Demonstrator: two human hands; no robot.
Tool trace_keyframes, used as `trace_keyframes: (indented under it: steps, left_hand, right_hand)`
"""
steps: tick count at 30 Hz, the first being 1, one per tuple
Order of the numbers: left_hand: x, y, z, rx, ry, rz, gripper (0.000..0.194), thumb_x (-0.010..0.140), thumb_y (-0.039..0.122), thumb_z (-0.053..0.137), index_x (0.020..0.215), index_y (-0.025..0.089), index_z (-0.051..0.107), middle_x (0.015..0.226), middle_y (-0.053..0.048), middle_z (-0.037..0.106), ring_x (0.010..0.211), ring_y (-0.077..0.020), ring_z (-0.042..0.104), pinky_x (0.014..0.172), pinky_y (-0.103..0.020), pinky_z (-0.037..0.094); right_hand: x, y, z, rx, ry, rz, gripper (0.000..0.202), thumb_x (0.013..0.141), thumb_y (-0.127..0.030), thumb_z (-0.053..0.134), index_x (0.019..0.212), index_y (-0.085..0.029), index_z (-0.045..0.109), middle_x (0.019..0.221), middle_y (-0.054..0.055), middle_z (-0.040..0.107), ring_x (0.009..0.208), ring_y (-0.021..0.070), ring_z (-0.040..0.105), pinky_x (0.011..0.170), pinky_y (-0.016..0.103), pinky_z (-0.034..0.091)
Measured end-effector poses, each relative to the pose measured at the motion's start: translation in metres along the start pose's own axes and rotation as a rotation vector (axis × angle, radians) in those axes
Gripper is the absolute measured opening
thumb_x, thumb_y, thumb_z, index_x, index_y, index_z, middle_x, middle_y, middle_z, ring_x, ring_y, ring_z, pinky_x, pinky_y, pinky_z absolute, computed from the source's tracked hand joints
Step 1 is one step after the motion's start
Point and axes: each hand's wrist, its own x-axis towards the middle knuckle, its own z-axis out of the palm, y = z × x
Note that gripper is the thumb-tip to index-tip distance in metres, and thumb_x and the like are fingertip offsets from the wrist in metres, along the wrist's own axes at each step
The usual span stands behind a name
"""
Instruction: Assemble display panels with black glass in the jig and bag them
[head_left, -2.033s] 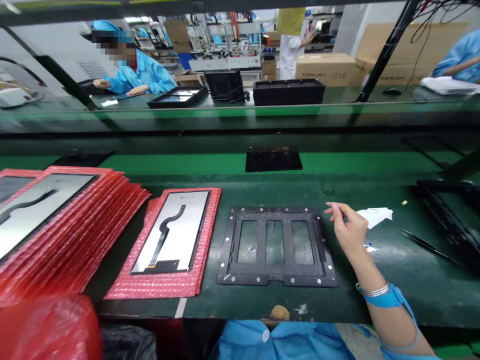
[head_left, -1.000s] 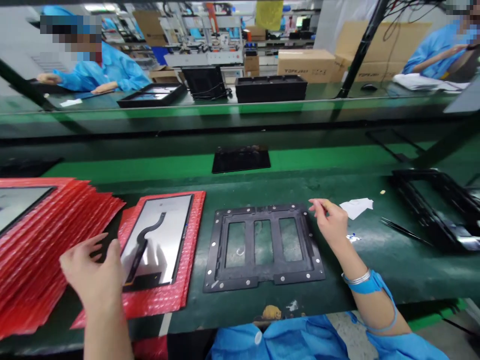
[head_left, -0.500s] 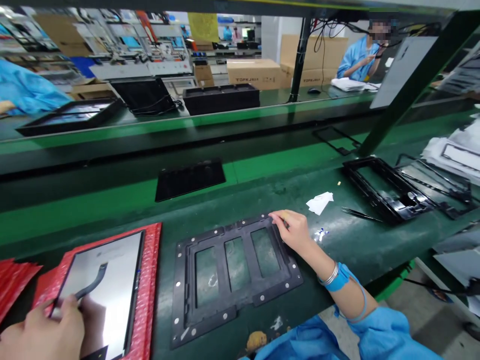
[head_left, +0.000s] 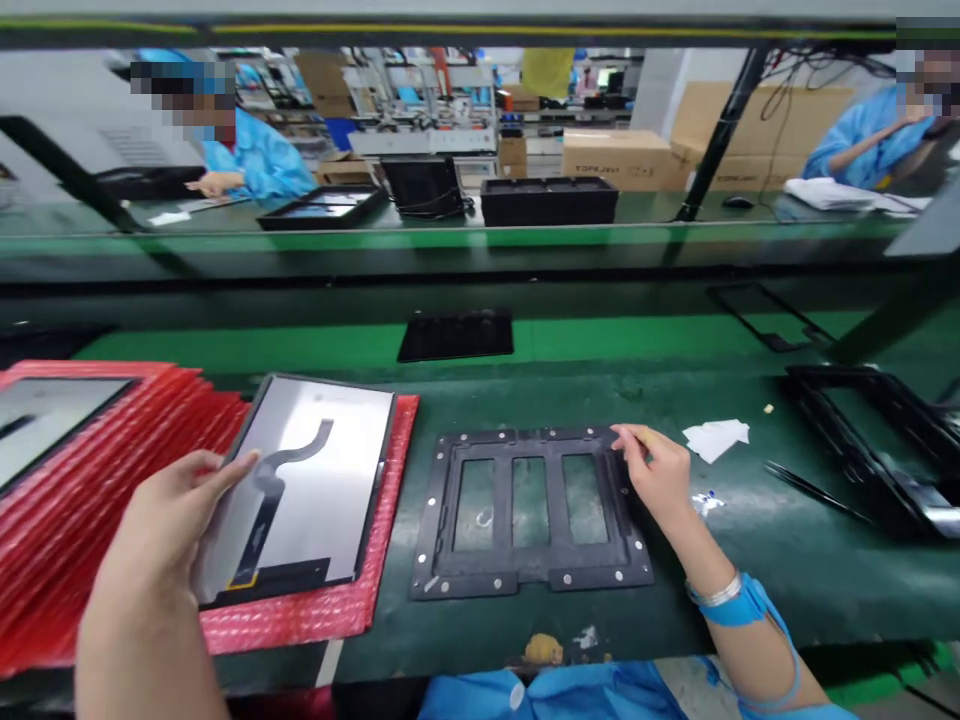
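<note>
My left hand (head_left: 176,515) grips the left edge of an LCD panel (head_left: 322,500), thumb on its silvery back. A dark ribbon cable curves across that back. The panel is tilted over a red bubble-wrap sleeve (head_left: 397,480). To its right, a black frame fixture (head_left: 502,568) with three windows and several round metal studs lies flat on the bench. My right hand (head_left: 656,465) is at the fixture's far right corner, its thumb and fingertips pinched together there. Whether anything small is between those fingertips is hidden. A blue wrist strap circles my right wrist.
Red bubble sleeves (head_left: 150,480) are stacked at the left, a panel (head_left: 52,415) on top. A black panel (head_left: 456,337) lies beyond the fixture. White paper (head_left: 718,438), tweezers (head_left: 814,490) and a black housing (head_left: 862,440) are at the right. Two co-workers sit across the bench.
My left hand has raised the panel's edge from the red sleeve, tilting it. The right hand stays at the fixture's corner. The camera view has swung left.
</note>
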Motion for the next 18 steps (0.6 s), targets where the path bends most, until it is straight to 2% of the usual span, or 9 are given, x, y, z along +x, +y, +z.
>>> trace_keyframes:
  steps: [1, 3, 5, 7, 9, 12, 15, 18]
  left_hand:
    - [-0.009, 0.009, -0.001, -0.087, -0.009, -0.089, 0.036, 0.058, 0.037, 0.082, 0.068, 0.020, 0.052, 0.040, 0.006, 0.053, 0.033, -0.0162, 0.048, 0.032, -0.023, 0.037]
    - [-0.026, 0.022, 0.003, -0.268, -0.074, -0.148, 0.034, 0.056, 0.028, 0.079, 0.076, 0.021, 0.053, 0.046, 0.006, 0.060, 0.035, -0.0177, 0.054, 0.033, -0.025, 0.043]
    - [-0.038, 0.028, 0.017, -0.432, -0.175, -0.100, 0.040, 0.052, 0.024, 0.080, 0.082, 0.021, 0.052, 0.051, 0.005, 0.065, 0.038, -0.0176, 0.059, 0.037, -0.025, 0.048]
    - [-0.048, 0.029, 0.040, -0.545, -0.301, -0.063, 0.048, 0.048, 0.023, 0.083, 0.084, 0.021, 0.051, 0.052, 0.005, 0.066, 0.040, -0.0168, 0.061, 0.040, -0.024, 0.050]
    - [-0.058, 0.030, 0.065, -0.608, -0.409, -0.058, 0.054, 0.046, 0.027, 0.085, 0.085, 0.021, 0.050, 0.052, 0.006, 0.065, 0.040, -0.0165, 0.061, 0.041, -0.023, 0.050]
    - [-0.070, 0.033, 0.096, -0.647, -0.499, -0.071, 0.058, 0.043, 0.032, 0.086, 0.085, 0.022, 0.047, 0.051, 0.007, 0.063, 0.039, -0.0163, 0.060, 0.039, -0.023, 0.049]
    - [-0.076, 0.037, 0.111, -0.644, -0.553, -0.046, 0.060, 0.044, 0.038, 0.086, 0.085, 0.023, 0.045, 0.055, 0.006, 0.064, 0.039, -0.0164, 0.059, 0.038, -0.024, 0.048]
    - [-0.075, 0.039, 0.116, -0.645, -0.585, -0.026, 0.062, 0.044, 0.040, 0.086, 0.085, 0.024, 0.043, 0.054, 0.006, 0.064, 0.039, -0.0161, 0.059, 0.038, -0.023, 0.047]
  right_hand:
    - [0.000, -0.002, 0.000, 0.000, 0.008, 0.005, 0.034, 0.094, -0.041, 0.047, 0.083, -0.023, 0.073, 0.066, 0.003, 0.072, 0.054, 0.0158, 0.064, 0.058, 0.029, 0.052]
    - [-0.003, -0.011, 0.002, 0.012, 0.011, 0.040, 0.033, 0.094, -0.042, 0.048, 0.083, -0.022, 0.072, 0.065, 0.003, 0.072, 0.051, 0.0151, 0.062, 0.054, 0.028, 0.051]
    - [-0.009, -0.027, 0.009, 0.060, -0.030, 0.086, 0.030, 0.093, -0.042, 0.050, 0.083, -0.023, 0.071, 0.066, 0.002, 0.073, 0.050, 0.0146, 0.062, 0.052, 0.027, 0.051]
    - [-0.015, -0.046, 0.020, 0.124, -0.109, 0.090, 0.024, 0.091, -0.038, 0.054, 0.083, -0.024, 0.071, 0.070, 0.002, 0.074, 0.053, 0.0148, 0.064, 0.054, 0.026, 0.052]
    - [-0.020, -0.063, 0.033, 0.152, -0.183, 0.034, 0.018, 0.090, -0.032, 0.055, 0.085, -0.024, 0.070, 0.075, 0.002, 0.075, 0.061, 0.0153, 0.067, 0.059, 0.026, 0.053]
    - [-0.019, -0.078, 0.048, 0.071, -0.221, -0.031, 0.016, 0.089, -0.024, 0.054, 0.093, -0.026, 0.069, 0.082, 0.002, 0.075, 0.067, 0.0160, 0.068, 0.064, 0.027, 0.053]
    - [-0.014, -0.079, 0.051, -0.067, -0.206, -0.034, 0.017, 0.087, -0.020, 0.054, 0.098, -0.026, 0.066, 0.081, 0.002, 0.074, 0.067, 0.0169, 0.066, 0.064, 0.028, 0.050]
    - [-0.009, -0.075, 0.049, -0.118, -0.233, 0.025, 0.012, 0.088, -0.020, 0.053, 0.094, -0.025, 0.063, 0.079, 0.003, 0.073, 0.071, 0.0187, 0.068, 0.065, 0.028, 0.049]
